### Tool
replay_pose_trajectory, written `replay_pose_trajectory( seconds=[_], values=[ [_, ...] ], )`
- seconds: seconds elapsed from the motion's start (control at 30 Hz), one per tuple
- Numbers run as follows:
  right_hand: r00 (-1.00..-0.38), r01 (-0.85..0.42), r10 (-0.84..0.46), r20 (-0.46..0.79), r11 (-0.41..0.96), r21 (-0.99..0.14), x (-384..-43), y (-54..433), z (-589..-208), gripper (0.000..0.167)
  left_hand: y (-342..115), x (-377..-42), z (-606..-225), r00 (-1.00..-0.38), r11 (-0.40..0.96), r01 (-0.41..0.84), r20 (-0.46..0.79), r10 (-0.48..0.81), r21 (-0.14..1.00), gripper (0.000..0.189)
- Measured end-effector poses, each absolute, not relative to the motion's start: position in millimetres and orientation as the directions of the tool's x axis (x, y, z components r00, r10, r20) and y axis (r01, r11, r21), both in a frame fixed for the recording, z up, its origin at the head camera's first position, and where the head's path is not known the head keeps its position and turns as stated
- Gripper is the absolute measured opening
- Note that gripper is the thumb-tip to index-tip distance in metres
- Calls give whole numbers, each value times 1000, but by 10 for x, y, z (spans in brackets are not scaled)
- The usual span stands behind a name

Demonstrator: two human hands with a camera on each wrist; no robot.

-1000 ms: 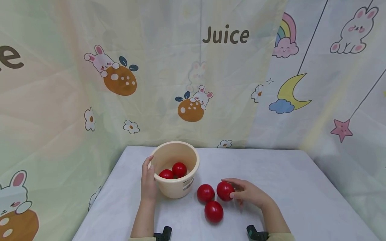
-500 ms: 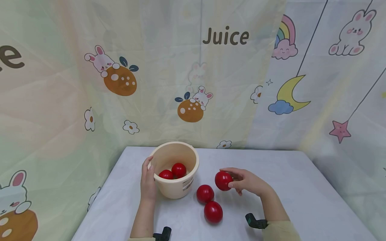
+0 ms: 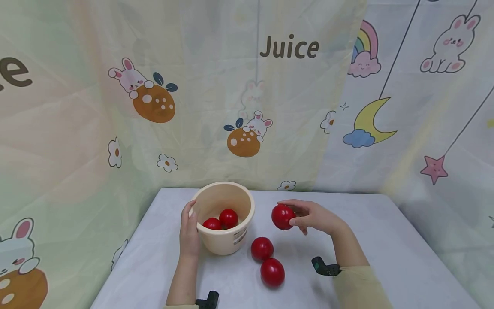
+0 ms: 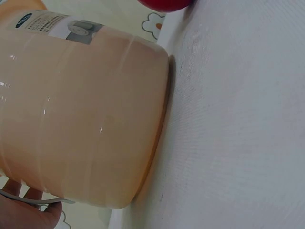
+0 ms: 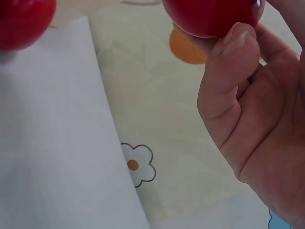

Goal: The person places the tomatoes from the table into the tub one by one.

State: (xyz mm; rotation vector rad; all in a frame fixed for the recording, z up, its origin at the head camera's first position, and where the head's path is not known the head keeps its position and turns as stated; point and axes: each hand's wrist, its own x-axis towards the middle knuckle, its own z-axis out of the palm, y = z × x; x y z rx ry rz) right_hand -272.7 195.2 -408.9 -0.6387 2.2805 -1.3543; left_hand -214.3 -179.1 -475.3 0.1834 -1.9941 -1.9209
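My left hand (image 3: 190, 234) grips the left side of a cream plastic bucket (image 3: 221, 243), thumb near the rim; in the left wrist view its fingers (image 4: 33, 210) are by the grey handle. Two glossy red balls lie inside the bucket, one of them the rear ball (image 3: 228, 218). To the right of the bucket, my right hand (image 3: 318, 216) pinches another red ball (image 3: 282, 217) between thumb and fingers, raised above the table; the right wrist view shows the thumb (image 5: 231, 67) against this ball's underside.
Two more red balls, a farther one (image 3: 262, 249) and a nearer one (image 3: 272, 273), sit close together on the white-covered table (image 3: 390, 257), in front of the bucket to its right. A printed cloth curtain (image 3: 200, 107) hangs behind the table and along both sides.
My right hand has lifted its red ball off the table, away from the other two, and carried it up and slightly left. The left hand and bucket have stayed in place.
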Motion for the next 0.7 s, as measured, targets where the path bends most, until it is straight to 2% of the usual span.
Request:
replay_pose_trajectory(
  seconds=[0.13,0.3,0.53,0.7],
  values=[
    [-808,-201,-582,-96,425,-883,-2761,1916,-3988,58,-1783,-2138,-4752,-922,72,159,174,-346,985,40],
    [-807,-217,-584,-88,431,-876,-2787,1866,-3885,63,-1786,-2135,-4744,-923,76,149,166,-347,986,40],
    [-788,-239,-612,-68,405,-882,-2842,1790,-3772,62,-1747,-2024,-4540,-933,52,130,140,-331,990,44],
    [-765,-262,-642,-46,376,-889,-2888,1706,-3704,60,-1772,-2087,-4639,-928,56,145,156,-339,988,43]
  ],
)
